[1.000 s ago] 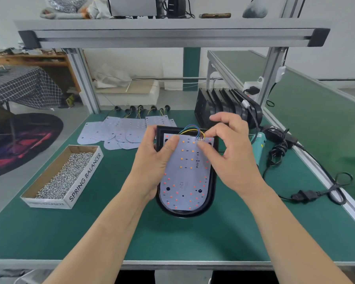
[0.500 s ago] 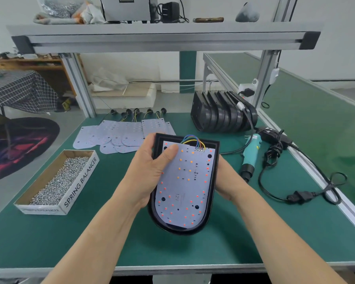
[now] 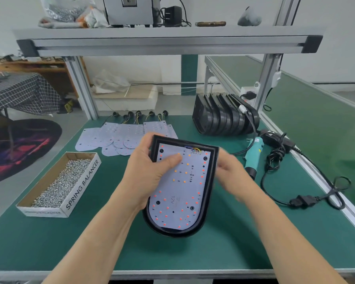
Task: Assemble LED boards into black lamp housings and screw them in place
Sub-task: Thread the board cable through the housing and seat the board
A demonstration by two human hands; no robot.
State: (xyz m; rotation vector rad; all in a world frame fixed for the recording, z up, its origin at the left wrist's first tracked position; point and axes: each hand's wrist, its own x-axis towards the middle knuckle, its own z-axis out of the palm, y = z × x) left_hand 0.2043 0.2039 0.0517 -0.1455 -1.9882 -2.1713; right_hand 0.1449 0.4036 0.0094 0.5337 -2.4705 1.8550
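Observation:
My left hand [image 3: 150, 175] grips a black lamp housing [image 3: 172, 232] by its left edge and holds it tilted above the green table, thumb pressing on the white LED board [image 3: 180, 193] that lies inside it. Coloured wires join the board at its top edge. My right hand [image 3: 232, 173] is blurred at the housing's right edge, with its fingertips hidden behind the rim. A teal electric screwdriver [image 3: 253, 154] lies on the table just right of that hand.
A cardboard box [image 3: 82, 183] of screws sits at the left. Several loose LED boards [image 3: 115, 138] with leads lie behind the housing. A row of black housings [image 3: 223, 117] stands at the back right. A black power cable [image 3: 303, 199] trails along the right edge.
The housing was lifted off the table and tilted toward me. My right hand left the wires, went under the housing, and now slides out at its right side.

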